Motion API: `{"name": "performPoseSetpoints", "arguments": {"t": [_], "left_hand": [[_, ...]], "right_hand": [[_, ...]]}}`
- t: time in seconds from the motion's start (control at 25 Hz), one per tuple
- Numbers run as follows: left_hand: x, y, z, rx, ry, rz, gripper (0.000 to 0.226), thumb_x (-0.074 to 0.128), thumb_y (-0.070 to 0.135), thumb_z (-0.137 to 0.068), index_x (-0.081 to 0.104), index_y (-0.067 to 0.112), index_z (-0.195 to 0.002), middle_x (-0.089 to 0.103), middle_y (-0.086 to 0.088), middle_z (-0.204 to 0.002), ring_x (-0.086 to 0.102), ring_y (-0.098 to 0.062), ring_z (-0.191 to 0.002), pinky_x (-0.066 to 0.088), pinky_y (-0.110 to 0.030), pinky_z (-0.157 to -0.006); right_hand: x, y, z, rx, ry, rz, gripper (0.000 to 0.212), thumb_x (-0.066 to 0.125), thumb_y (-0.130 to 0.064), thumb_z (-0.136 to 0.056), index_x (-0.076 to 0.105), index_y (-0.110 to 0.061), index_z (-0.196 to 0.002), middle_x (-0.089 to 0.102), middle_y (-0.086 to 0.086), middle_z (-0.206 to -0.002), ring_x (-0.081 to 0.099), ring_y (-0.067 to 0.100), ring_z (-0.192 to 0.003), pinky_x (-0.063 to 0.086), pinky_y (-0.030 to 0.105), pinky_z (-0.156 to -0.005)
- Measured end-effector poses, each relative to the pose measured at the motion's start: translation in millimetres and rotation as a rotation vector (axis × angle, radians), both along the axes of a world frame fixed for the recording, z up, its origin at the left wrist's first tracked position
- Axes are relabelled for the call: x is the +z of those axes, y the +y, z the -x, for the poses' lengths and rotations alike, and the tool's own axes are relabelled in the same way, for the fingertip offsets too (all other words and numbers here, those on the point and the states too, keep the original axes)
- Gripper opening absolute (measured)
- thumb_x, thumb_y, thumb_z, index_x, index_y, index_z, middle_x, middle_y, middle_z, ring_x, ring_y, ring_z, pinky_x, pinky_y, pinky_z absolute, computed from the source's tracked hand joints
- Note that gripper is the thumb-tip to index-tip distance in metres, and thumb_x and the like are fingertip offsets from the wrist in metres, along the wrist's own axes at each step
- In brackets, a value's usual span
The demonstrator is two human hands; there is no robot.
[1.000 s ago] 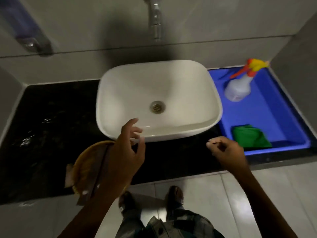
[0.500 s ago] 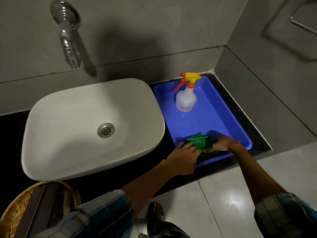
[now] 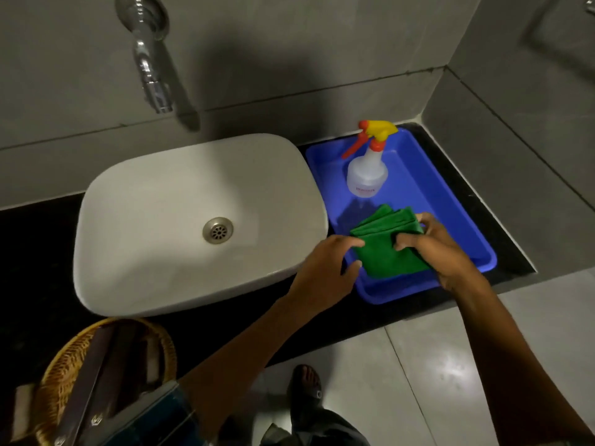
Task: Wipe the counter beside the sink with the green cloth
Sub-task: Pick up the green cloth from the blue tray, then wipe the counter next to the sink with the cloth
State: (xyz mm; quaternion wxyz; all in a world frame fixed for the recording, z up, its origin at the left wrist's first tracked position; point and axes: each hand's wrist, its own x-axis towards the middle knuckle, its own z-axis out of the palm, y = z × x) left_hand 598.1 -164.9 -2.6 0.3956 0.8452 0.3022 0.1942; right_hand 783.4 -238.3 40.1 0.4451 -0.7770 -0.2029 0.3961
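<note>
A folded green cloth (image 3: 384, 244) is held just above the near end of a blue tray (image 3: 450, 217). My right hand (image 3: 441, 252) grips its right side with thumb on top. My left hand (image 3: 325, 272) pinches its left edge between thumb and fingers. The white sink (image 3: 180, 220) stands to the left of the tray on a black counter (image 3: 35, 252).
A clear spray bottle (image 3: 367, 169) with an orange and yellow trigger stands at the tray's far end. A chrome tap (image 3: 148, 59) juts from the grey wall. A wicker basket (image 3: 96, 375) sits on the counter's near left edge. My feet stand on pale floor tiles.
My view swung right. Both hands went from in front of the sink to the cloth in the tray, took hold of it and raised it a little.
</note>
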Motion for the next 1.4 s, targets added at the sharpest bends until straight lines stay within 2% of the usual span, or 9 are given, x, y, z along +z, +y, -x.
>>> {"name": "performPoseSetpoints", "arguments": {"t": [0.2,0.28,0.52,0.8,0.92,1.0,1.16,1.28,1.4], "left_hand": [[60,5,136,0.486,-0.343,0.678,0.063,0.075,0.04,-0.077,0.046,0.029,-0.132,0.068,0.001,-0.113,0.071,-0.007,-0.091,0.06,-0.03,-0.078],[66,13,213,0.692,-0.506,0.684,0.053,0.074,0.031,-0.076,0.056,0.022,-0.126,0.074,-0.011,-0.104,0.074,-0.017,-0.09,0.061,-0.037,-0.076],[22,27,479,1.141,-0.333,0.333,0.043,0.076,0.028,-0.08,0.06,0.025,-0.12,0.074,-0.001,-0.102,0.072,-0.012,-0.091,0.061,-0.036,-0.078],[-49,58,657,1.272,0.119,0.159,0.044,0.062,0.033,-0.084,0.06,0.016,-0.125,0.069,-0.014,-0.116,0.065,-0.034,-0.106,0.053,-0.041,-0.088],[-61,83,681,1.323,0.316,-0.107,0.047,0.063,0.013,-0.084,0.055,0.008,-0.13,0.063,-0.023,-0.123,0.06,-0.042,-0.11,0.049,-0.051,-0.093],[-69,90,675,1.149,0.405,-0.24,0.051,0.056,0.03,-0.085,0.052,0.011,-0.133,0.058,-0.022,-0.131,0.054,-0.041,-0.12,0.045,-0.054,-0.099],[-116,74,659,0.833,0.723,-0.191,0.085,0.04,0.07,-0.083,0.031,0.018,-0.149,0.027,-0.019,-0.158,0.02,-0.036,-0.147,0.021,-0.055,-0.116],[-131,88,662,0.84,0.754,-0.178,0.083,0.038,0.065,-0.086,0.025,0.015,-0.151,0.02,-0.021,-0.159,0.015,-0.037,-0.148,0.018,-0.055,-0.117],[-128,132,654,1.003,0.725,-0.166,0.075,0.038,0.053,-0.088,0.029,0.008,-0.149,0.027,-0.024,-0.156,0.022,-0.039,-0.145,0.023,-0.057,-0.115]], "right_hand": [[50,29,142,0.112,0.621,-0.378,0.041,0.052,-0.012,-0.058,0.067,-0.009,-0.096,0.075,0.008,-0.083,0.071,0.023,-0.076,0.058,0.032,-0.066],[49,50,226,0.296,0.676,-0.342,0.036,0.05,-0.012,-0.074,0.067,-0.012,-0.105,0.077,0.01,-0.095,0.072,0.026,-0.087,0.059,0.035,-0.074],[-13,112,473,0.842,-0.105,-0.154,0.023,0.07,-0.016,-0.079,0.059,-0.027,-0.097,0.071,0.001,-0.095,0.069,0.02,-0.09,0.058,0.042,-0.08],[-67,155,671,1.119,-0.139,0.063,0.046,0.067,-0.019,-0.085,0.046,-0.012,-0.125,0.063,0.013,-0.116,0.063,0.023,-0.098,0.052,0.03,-0.075],[-85,182,680,1.082,-0.185,0.029,0.05,0.065,-0.022,-0.086,0.044,-0.009,-0.129,0.063,0.014,-0.117,0.062,0.028,-0.107,0.049,0.031,-0.088],[-97,217,655,0.917,-0.398,-0.044,0.046,0.061,-0.023,-0.087,0.047,-0.006,-0.127,0.061,0.018,-0.123,0.057,0.032,-0.115,0.045,0.035,-0.096],[-130,290,574,0.638,-0.832,0.107,0.052,0.049,-0.029,-0.092,0.039,-0.004,-0.137,0.039,0.022,-0.146,0.031,0.035,-0.138,0.03,0.051,-0.111],[-166,319,550,0.659,-0.873,0.26,0.063,0.036,-0.041,-0.097,0.023,-0.005,-0.148,0.015,0.022,-0.159,0.009,0.034,-0.148,0.012,0.058,-0.118],[-190,318,557,0.576,-1.064,0.15,0.062,0.034,-0.043,-0.098,0.029,-0.004,-0.146,0.026,0.025,-0.155,0.02,0.037,-0.145,0.018,0.061,-0.115]]}}
